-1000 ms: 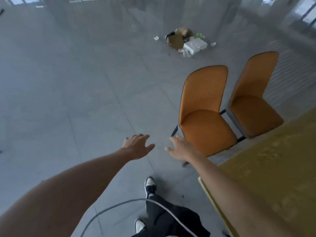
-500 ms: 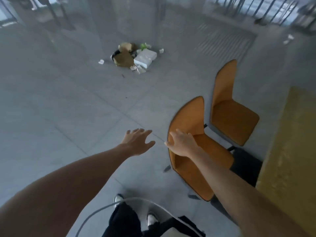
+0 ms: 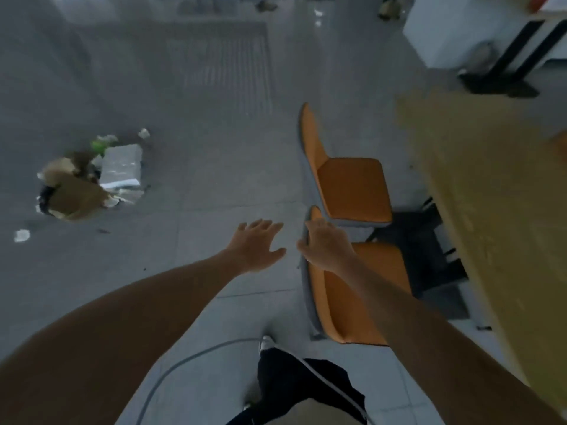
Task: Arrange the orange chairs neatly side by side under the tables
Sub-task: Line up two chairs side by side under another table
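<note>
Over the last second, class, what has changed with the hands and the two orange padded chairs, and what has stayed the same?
The right hand, free a second ago, has taken hold of the backrest top of the nearer orange padded chair, which has been turned to face the yellow wooden table. The left hand stays open and empty. The farther orange chair and the floor litter pile appear unmoved.

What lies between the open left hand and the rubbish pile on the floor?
Only bare grey floor tile lies between the left hand and the rubbish pile, as the head view shows.
</note>
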`<state>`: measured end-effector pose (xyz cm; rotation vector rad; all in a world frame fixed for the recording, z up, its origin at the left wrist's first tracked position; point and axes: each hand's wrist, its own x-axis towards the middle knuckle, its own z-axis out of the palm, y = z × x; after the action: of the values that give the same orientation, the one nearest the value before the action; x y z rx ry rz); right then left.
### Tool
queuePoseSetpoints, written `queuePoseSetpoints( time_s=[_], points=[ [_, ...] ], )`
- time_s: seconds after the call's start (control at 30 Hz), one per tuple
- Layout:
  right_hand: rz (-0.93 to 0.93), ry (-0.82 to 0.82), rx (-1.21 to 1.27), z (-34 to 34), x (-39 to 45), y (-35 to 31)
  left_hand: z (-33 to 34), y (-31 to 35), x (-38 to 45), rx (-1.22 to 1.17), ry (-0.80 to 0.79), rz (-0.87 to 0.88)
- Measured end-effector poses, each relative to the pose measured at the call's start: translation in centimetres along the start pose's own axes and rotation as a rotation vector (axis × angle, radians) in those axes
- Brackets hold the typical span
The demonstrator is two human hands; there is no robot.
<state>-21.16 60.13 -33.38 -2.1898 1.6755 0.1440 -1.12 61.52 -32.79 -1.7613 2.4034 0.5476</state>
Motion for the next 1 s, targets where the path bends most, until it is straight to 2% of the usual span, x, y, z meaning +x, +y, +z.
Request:
queuePoseSetpoints(
  time_s=[0.2, 0.33, 0.5, 0.6, 0.7, 0.87, 1.0],
  points=[
    [0.305, 0.020, 0.227, 1.8, 5.3, 1.6, -2.3, -2.2, 11.0, 0.054, -0.108, 0.269],
    [0.520, 0.023, 0.405, 2.7, 5.0, 1.6, -2.9, -1.9, 16.4, 0.115, -0.245, 0.470],
    [0.811, 0.037, 0.543, 4.3, 3.8, 0.7, -2.1, 0.4, 21.7, 0.225, -0.380, 0.778],
    [0.878, 0.063, 0.617, 5.3, 3.7, -0.8, -0.7, 1.9, 24.4, 0.344, -0.423, 1.008],
    [1.008, 0.081, 0.679, 6.4, 3.6, -2.7, 0.8, 2.6, 25.5, 0.433, -0.511, 1.166],
    [1.073, 0.190, 0.665, 7.9, 4.9, -4.6, 2.6, 2.8, 27.1, 0.518, -0.560, 1.279],
    [1.087, 0.159, 0.446, 9.8, 6.3, -4.2, 3.3, 3.1, 28.3, 0.497, -0.561, 1.293]
  ],
)
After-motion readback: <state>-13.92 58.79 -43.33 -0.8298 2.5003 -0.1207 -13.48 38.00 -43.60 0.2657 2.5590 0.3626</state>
